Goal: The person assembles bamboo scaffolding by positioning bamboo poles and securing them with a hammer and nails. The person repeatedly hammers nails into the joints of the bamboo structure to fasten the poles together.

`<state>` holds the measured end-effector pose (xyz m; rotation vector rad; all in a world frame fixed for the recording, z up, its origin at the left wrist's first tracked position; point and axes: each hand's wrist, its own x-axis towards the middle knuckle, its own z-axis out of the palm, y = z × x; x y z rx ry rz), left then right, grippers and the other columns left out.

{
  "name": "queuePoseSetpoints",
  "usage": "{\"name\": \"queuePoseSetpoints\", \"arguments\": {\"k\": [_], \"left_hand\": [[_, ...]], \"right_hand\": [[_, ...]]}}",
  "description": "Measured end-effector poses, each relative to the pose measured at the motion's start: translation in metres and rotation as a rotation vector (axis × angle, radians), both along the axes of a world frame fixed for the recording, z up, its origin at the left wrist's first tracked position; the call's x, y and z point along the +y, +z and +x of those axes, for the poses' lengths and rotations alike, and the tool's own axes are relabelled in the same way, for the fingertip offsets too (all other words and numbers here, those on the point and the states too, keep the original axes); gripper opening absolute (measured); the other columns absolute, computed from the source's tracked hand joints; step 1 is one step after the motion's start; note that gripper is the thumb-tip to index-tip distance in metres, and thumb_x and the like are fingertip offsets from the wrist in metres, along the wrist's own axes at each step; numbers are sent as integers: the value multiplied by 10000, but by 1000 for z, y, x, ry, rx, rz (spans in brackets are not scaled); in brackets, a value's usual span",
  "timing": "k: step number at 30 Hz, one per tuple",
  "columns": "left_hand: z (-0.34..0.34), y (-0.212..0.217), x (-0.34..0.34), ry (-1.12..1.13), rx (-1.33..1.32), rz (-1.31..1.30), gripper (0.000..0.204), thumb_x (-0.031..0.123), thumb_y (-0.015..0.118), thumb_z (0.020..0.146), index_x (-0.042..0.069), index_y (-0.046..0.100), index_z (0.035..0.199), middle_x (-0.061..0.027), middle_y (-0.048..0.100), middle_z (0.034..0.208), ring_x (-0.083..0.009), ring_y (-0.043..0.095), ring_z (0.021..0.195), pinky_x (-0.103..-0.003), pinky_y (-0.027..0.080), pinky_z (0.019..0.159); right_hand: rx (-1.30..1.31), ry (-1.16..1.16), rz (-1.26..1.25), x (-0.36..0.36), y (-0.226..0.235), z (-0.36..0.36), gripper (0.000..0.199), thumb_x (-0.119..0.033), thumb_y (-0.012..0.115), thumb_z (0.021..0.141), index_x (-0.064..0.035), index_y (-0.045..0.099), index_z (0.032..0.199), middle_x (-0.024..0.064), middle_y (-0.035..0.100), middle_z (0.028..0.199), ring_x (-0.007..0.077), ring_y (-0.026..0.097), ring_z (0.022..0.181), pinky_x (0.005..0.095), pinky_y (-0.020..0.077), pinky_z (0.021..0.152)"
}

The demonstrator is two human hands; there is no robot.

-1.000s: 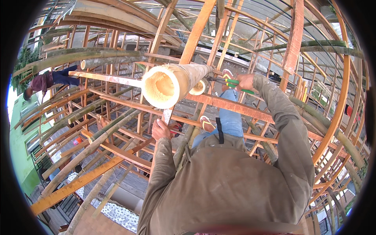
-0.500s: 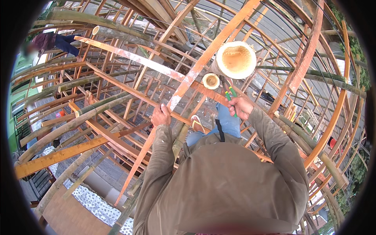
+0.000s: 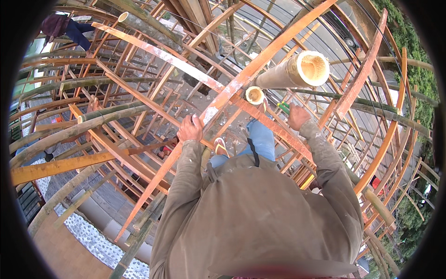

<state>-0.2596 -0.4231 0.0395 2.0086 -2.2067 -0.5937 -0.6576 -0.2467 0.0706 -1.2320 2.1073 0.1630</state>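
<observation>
My left hand is closed round a long reddish plank, its fingers over the edge. The plank slants from the lower left to the upper right and crosses a white-smeared plank ahead. My right hand is closed on green-handled pliers, pointing forward and left; their jaws are hard to make out. Just ahead of the pliers rises a thick bamboo post with a hollow, pale cut end. A thinner bamboo post stands beside it, near the crossing of the planks.
A lattice of planks and bamboo poles surrounds me, with the ground far below. A reddish board passes over my legs. My sandalled foot shows between the timbers. Another person is at the far left. Dark cables cross at the upper right.
The view has tilted, so the thick post's side now shows. My right hand has moved forward and right with the pliers. My left hand stays on the plank.
</observation>
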Motion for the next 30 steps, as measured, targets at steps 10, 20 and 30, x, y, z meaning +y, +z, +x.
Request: {"name": "queuePoseSetpoints", "arguments": {"k": [10,20,30], "left_hand": [[0,9,-4,22,61,78,412,430,475,963,87,667,1084,-195,693,1097,-413,664,1020,-553,504,862],[1,18,-5,10,94,145,466,436,433,968,58,672,1099,-198,695,1128,-407,654,1073,-543,507,909],[1,20,-4,-30,81,115,481,429,422,973,49,700,1071,-209,708,1106,-404,664,1061,-540,515,906]], "right_hand": [[34,91,149,10,-16,6,406,-202,567,903,1,573,1254,263,704,1020,428,690,946,513,542,852],[-829,-906,59,38,37,47,813,80,536,845,-127,274,1586,193,534,1261,316,683,918,430,670,652],[-1424,-1090,-25,103,41,158,805,33,519,906,-181,189,1608,312,506,1372,421,595,1195,552,593,883]]}}
